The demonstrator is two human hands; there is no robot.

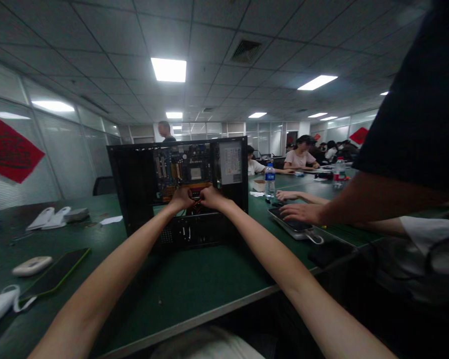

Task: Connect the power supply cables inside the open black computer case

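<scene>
Bright square lights [168, 70] shine over a long, smooth green table [179, 286]. Near the table's front edge stands a big black metal computer case [132, 194] with its near side open. I think the work is part way along: a dark, flat circuit board [185, 162] and a gray metal power box with a pale label [230, 162] already sit inside, but no cover is on the near side. Which wires are plugged in, I cannot tell. The board has a shiny gray square [195, 173] and some pale and yellow slots [174, 172]. The left hand [182, 198] and the right hand [212, 198] reach into the case, close together, fingers bent in. Thin red and dark wires [197, 202] show between them. Maybe the fingers pinch these, but it is too blurry to tell.
</scene>
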